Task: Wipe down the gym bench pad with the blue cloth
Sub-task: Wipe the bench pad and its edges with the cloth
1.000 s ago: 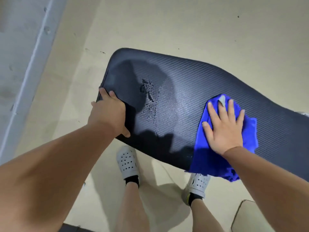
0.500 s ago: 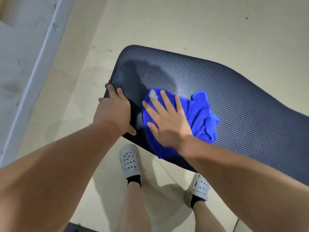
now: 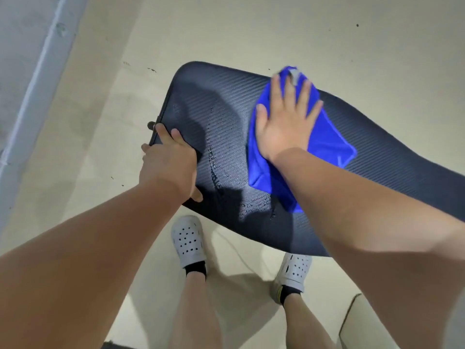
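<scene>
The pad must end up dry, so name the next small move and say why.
Probably sweep the cloth back toward the near edge and leftward. The right hand presses it flat at the far edge of the pad, while an arc of wet beads lies unwiped between it and the left hand, which holds the pad's end.

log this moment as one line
phase: wiping | right hand: flat on blue cloth, by far edge of bench pad | left hand: grips pad's end | wet streaks: between hands
</scene>
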